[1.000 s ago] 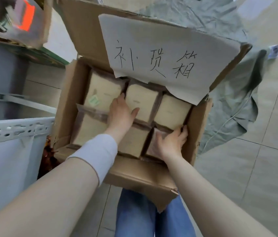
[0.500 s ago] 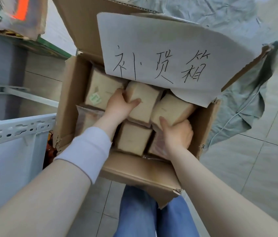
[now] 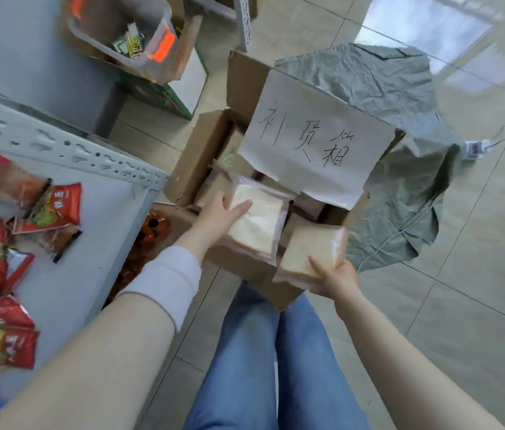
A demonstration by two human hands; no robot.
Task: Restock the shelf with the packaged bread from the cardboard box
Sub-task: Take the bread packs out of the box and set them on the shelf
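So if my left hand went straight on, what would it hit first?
Likely the paper sign overhanging the box: the left hand, gripping a bread pack, points toward it. Depth is unclear.

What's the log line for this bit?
left hand: holds bread pack | right hand: holds second pack | cardboard box: open

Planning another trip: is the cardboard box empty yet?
No. More bread packs lie inside the cardboard box, partly under the paper sign.
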